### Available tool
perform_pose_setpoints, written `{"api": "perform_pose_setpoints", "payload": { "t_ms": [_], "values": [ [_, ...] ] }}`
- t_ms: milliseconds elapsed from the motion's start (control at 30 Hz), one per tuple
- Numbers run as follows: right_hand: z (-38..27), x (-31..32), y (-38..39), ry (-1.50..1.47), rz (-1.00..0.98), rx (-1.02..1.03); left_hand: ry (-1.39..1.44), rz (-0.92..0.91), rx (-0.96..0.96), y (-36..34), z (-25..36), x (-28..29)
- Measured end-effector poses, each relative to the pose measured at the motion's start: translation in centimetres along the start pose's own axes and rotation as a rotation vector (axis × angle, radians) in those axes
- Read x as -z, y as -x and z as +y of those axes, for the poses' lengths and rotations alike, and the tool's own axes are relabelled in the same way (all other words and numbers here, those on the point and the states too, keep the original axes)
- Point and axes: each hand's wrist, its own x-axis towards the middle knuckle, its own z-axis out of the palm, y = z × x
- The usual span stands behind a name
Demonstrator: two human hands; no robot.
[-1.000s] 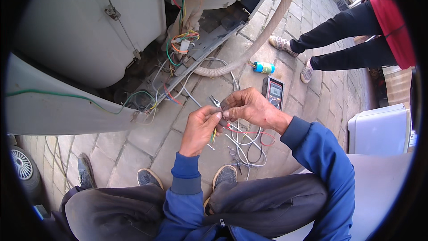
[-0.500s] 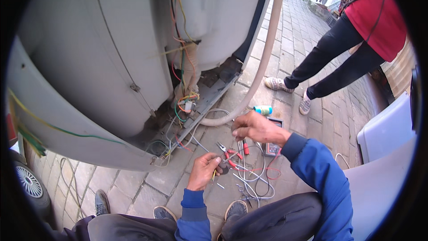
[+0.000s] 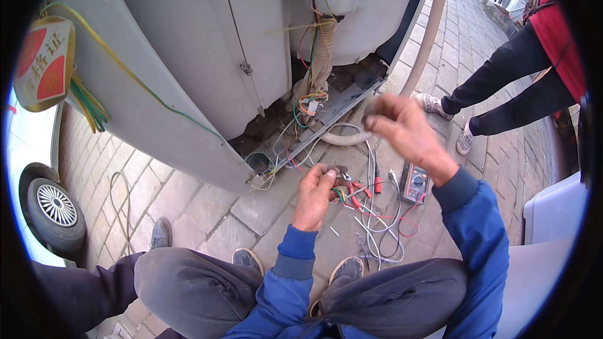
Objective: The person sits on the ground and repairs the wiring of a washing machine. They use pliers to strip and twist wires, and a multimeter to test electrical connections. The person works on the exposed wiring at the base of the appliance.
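Where our left hand [image 3: 316, 198] is: low over the paving [image 3: 232, 233], before the open base of a white appliance [image 3: 188, 44], thumb and fingers pinched together on coloured wires [image 3: 340, 194], green and yellow beside the fingertips.
Our right hand [image 3: 411, 130]: raised, well apart from the left, fingers curled; it is blurred, so we cannot tell whether it holds anything.
Red-handled pliers [image 3: 355, 199]: just right of our left hand; we cannot tell whether the two touch.
Red probe [image 3: 377, 184]: on the paving, between the pliers and the meter.
Multimeter [image 3: 417, 189]: on the paving below our right wrist, dial upward.
Loose cables [image 3: 375, 248]: white and grey, tangled beyond our right shoe [image 3: 347, 269], with a thin red lead [image 3: 414, 229] looping beside them.
Appliance wiring [image 3: 312, 103]: orange, green and yellow strands bunched about a white connector above the base.
Beige hose [image 3: 434, 31]: curving down to the paving beside the appliance.
Onlooker to our right: a person in a red top [image 3: 559, 44] and black trousers [image 3: 521, 47].
Car wheel [image 3: 56, 207]: far to our left.
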Motion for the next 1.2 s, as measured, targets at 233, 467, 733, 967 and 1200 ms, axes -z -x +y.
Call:
{"api": "perform_pose_setpoints", "payload": {
  "t_ms": [233,467,733,967,1200],
  "values": [
    [6.8,-6.4,5.9,0.081,-0.178,-0.066,0.401,-0.089,-0.011,-0.5,-4.4,0.1],
    [7.6,-6.8,5.6,-0.152,-0.252,-0.366,0.430,-0.083,0.032,-1.0,-5.0,0.9],
    [10.3,-6.1,3.5,-0.448,-0.239,-0.380,-0.353,0.492,-0.173,-2.2,-4.1,9.3],
    [12.6,-7.8,3.0,-0.232,-0.389,-0.409,-1.002,0.589,-0.441,-3.3,-5.6,10.9],
    [13.8,-8.8,3.0,-0.241,-0.450,-0.439,-1.307,0.543,-0.530,-5.0,-5.9,10.6]
  ]
}}
